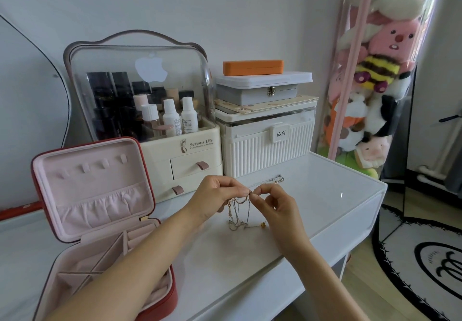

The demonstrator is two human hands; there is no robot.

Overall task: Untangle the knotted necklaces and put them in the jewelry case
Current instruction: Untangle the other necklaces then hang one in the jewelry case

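- Single view: head-worn, wide-angle, looking forward and down.
- Close on the white worktop (312,195); both forearms enter from the bottom edge.
- Faces the back wall (225,8); edges visibly curved.
- No second view, no overlap.

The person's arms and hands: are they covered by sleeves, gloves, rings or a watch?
Nothing is worn that the head view shows. The left hand and right hand are bare, without gloves, and no ring shows on the fingers. Both forearms are bare from wrist to the picture's lower edge: no sleeve, watch or bracelet. The nails look short and unpainted.
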